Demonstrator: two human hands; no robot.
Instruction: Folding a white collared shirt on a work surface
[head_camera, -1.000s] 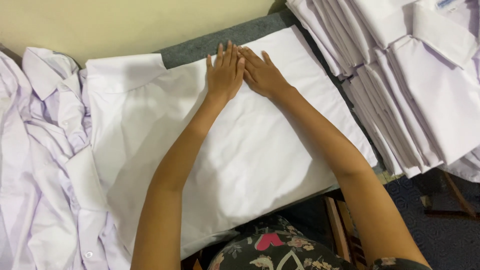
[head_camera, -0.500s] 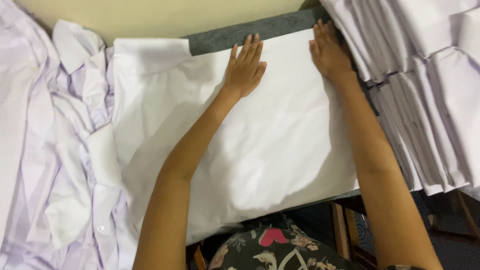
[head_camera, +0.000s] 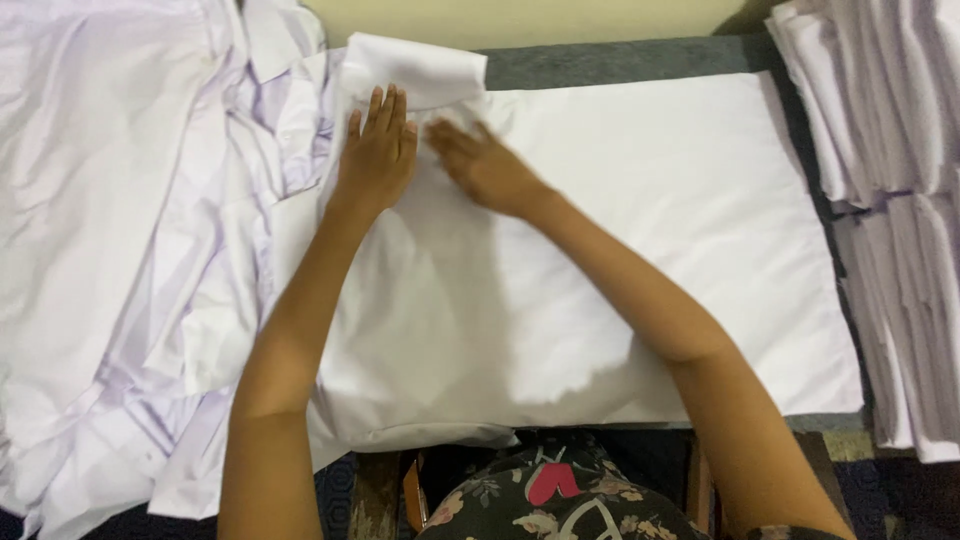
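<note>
The head view looks down on a desk (head_camera: 640, 58) covered with dark grey cloth, most of it hidden under white fabric. At the far left lies a loose heap of crumpled white shirts (head_camera: 120, 260), unfolded and overlapping. Just right of it, the left hand (head_camera: 378, 150) rests flat, fingers together and extended, palm down on the collar end of a white shirt (head_camera: 620, 270) spread across the middle of the desk. The right hand (head_camera: 485, 165) lies beside it, nearly touching, also flat and pressing the cloth; neither hand grips anything. The collar (head_camera: 415, 68) stands folded just beyond the fingertips. The shirt's body looks smooth and squared into a broad rectangle, so the flattening seems well along, though it is not yet folded down small. At the far right sits a stack of folded white shirts (head_camera: 890, 200), neatly layered.
</note>
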